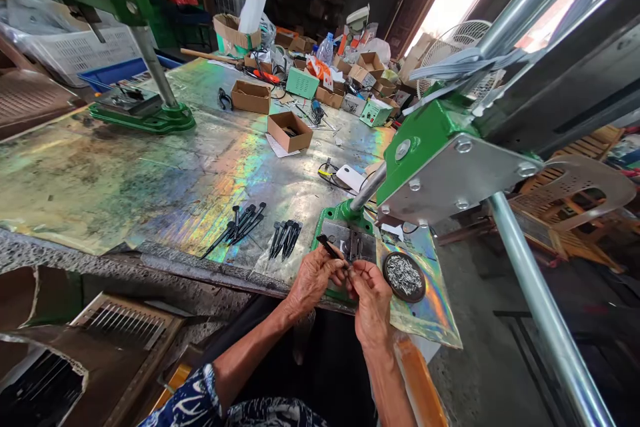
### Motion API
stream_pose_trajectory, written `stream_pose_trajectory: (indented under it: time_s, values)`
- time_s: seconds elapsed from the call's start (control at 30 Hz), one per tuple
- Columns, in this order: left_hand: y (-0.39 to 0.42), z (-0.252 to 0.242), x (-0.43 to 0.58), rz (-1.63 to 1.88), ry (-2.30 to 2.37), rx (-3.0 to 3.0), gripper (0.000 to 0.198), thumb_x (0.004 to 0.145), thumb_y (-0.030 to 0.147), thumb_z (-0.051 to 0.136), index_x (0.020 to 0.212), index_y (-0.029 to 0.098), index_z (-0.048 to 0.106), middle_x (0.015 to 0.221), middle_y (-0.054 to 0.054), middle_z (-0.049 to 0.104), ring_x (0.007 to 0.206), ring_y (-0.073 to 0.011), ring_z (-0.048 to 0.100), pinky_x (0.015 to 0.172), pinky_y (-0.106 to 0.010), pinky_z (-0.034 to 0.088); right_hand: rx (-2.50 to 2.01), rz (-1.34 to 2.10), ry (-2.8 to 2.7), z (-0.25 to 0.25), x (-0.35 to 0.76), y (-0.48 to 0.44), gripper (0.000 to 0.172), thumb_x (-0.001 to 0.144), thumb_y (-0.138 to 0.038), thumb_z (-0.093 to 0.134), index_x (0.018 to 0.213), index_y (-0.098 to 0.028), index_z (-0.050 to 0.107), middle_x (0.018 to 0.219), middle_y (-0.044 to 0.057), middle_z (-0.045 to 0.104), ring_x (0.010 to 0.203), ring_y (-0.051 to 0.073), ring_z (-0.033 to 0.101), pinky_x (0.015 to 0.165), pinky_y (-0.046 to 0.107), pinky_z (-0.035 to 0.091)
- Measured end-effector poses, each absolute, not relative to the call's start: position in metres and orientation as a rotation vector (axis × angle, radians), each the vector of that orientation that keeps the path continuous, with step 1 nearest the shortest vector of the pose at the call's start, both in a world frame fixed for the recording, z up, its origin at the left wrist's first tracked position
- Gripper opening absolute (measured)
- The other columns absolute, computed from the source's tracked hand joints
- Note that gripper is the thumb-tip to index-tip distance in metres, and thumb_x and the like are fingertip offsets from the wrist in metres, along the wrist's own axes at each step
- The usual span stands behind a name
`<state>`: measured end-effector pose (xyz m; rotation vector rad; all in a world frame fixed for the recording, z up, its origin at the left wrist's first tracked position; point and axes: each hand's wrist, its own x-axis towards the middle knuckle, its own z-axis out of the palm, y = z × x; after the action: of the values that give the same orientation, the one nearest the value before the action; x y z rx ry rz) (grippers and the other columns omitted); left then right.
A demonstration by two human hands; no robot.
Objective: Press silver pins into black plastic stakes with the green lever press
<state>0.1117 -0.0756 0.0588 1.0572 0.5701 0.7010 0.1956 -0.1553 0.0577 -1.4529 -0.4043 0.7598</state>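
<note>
left hand (314, 279) closed on a black plastic stake (330, 247), its long axis slanting toward the press plate (361, 243), right hand (371, 300) curled just beside, grip unclear

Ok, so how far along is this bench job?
Looks done: two bunches of black spikes on the foil sheet. In hand: the left hand holds another spike above the press base, the right hand beside it. Left: a dark dish full of metal pins.
</note>
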Motion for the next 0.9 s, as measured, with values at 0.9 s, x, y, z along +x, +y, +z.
stream_pose_trajectory:
  time_s: [0.9]
  values:
    - [-0.029,0.039,0.169,0.591,0.742,1.553,0.004,0.074,0.02,0.046,0.076,0.018,0.049,0.054,0.004,0.048,0.046,-0.0085,0.046,0.047,-0.019,0.037,-1.503,0.5,-0.195,0.161,0.279,-0.296,0.023,0.058,-0.034,0.079,0.077,-0.023,0.07,0.065,0.009,0.056,0.045,0.012,0.046,0.035,0.025,0.039]
